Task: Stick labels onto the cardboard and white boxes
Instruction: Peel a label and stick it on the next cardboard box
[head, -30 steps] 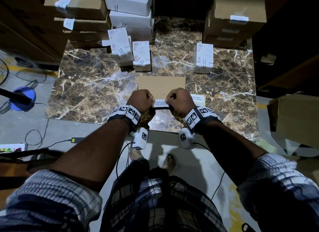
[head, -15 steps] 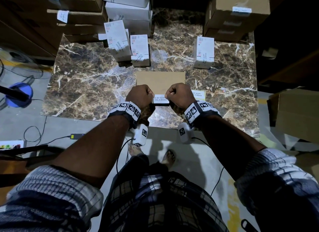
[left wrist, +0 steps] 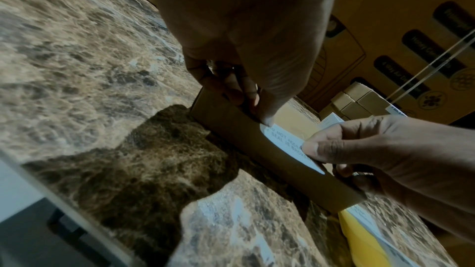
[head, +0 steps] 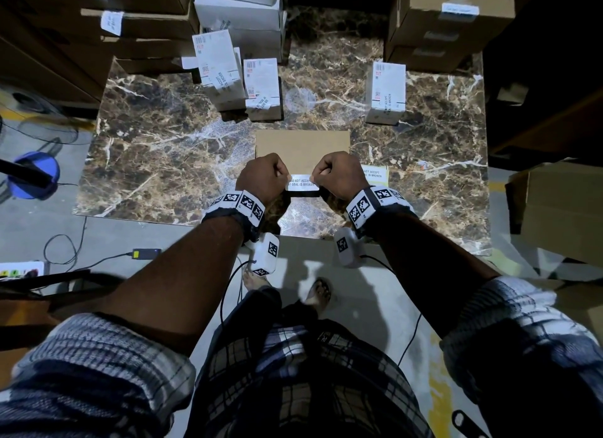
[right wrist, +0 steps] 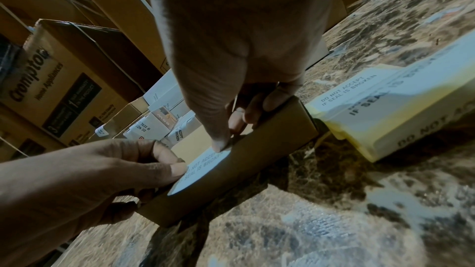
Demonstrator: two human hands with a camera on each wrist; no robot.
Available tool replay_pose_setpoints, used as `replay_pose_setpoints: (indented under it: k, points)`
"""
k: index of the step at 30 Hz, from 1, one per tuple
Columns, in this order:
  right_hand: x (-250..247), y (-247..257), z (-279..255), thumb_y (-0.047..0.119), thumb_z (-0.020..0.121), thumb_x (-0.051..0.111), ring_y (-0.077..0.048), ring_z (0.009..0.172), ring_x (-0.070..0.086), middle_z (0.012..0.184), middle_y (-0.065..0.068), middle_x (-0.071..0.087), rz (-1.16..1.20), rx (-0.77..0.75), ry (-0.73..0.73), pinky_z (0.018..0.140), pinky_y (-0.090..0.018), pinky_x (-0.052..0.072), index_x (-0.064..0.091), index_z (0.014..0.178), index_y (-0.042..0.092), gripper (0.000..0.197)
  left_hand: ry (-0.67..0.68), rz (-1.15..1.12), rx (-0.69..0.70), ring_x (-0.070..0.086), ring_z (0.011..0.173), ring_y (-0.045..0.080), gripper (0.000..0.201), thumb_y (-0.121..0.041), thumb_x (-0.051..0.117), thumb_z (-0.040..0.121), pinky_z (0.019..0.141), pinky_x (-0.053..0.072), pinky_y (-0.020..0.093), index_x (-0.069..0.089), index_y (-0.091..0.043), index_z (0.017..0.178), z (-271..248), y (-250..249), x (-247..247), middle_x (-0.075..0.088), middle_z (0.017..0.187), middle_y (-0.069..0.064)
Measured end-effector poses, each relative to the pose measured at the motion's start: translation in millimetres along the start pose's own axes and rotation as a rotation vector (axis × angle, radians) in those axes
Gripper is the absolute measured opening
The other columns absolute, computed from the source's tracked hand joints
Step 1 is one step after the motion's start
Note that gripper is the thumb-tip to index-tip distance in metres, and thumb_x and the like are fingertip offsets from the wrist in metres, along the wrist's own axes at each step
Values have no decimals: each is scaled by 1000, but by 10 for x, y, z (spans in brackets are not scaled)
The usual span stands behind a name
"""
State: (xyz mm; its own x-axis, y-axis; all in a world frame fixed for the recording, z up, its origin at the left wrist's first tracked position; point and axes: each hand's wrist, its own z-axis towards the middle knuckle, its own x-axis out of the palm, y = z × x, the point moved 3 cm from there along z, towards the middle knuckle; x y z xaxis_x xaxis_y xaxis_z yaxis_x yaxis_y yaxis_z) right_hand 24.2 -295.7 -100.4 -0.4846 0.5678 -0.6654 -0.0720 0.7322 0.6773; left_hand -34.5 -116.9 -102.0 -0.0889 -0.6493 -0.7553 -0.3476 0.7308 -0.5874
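**Head view: seal label going onto the near edge of a flat cardboard box**

Head view showing a flat cardboard box (head: 301,145) lying on the marble table (head: 156,150), with a white seal label (head: 301,183) spanning its near edge. Pinching the label's left end with the left hand (head: 262,176), fingers curled, thumb tip pressing down. Pinching the right end with the right hand (head: 341,175), likewise curled. Holding the label stretched between both thumbs, part over the box top, part hanging toward its front face; whether the glue is already touching, hard to tell.

Likely handling: label thin, limp, sticky underneath, prone to creasing or folding onto itself, so best gripping only at the two short ends. Box looking light and stiff, probably sliding easily on polished marble; bracing with the curled fingers advisable.

Lying just right of the box: a yellow-backed sheet of labels (head: 375,174). Standing beyond the box: white boxes (head: 386,91) already labelled.
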Motion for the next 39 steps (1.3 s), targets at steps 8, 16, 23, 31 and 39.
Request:
replay_pose_setpoints:
  k: [8, 16, 23, 31, 39]
  points:
    - [42, 15, -17, 38, 75, 82, -15, 70, 54, 77, 2, 59, -76, 69, -36, 58, -28, 37, 56, 80, 15, 35, -29, -82, -71, 55, 71, 12, 27, -26, 75, 82, 55, 35, 19, 54, -16, 93, 22, 71, -2, 60, 79, -4]
    - [204, 65, 21, 80, 69, 65, -25, 77, 56, 86, -5, 60, -315, 96, -107, 63, -35, 45, 56, 89, 10, 73, -6, -113, -65, 52, 67, 11, 32, -22, 75, 82, 54, 35, 20, 51, -13, 100, 40, 105, 3, 54, 76, -5]
    - [10, -56, 37, 33, 78, 83, -18, 67, 48, 68, 7, 47, -110, 67, -75, 60, -29, 30, 44, 75, 18, 42, 34, -133, -78, 54, 73, 18, 32, -17, 75, 82, 57, 39, 22, 49, -15, 99, 77, 148, 0, 56, 80, 0]
    - [90, 62, -5, 53, 78, 77, -20, 75, 47, 82, 0, 52, -234, 72, -67, 62, -31, 29, 46, 89, 13, 51, 55, -164, -120, 58, 76, 20, 27, -16, 72, 82, 60, 40, 25, 50, -17, 99, 82, 158, -5, 57, 79, -1]
    - [-13, -61, 2, 22, 81, 78, -18, 71, 51, 70, 8, 49, -94, 51, 3, 63, -28, 33, 49, 83, 14, 30, -32, 30, -78, 54, 77, 21, 41, -38, 75, 84, 65, 34, 28, 50, -10, 100, 62, 40, 83, 57, 87, 3]
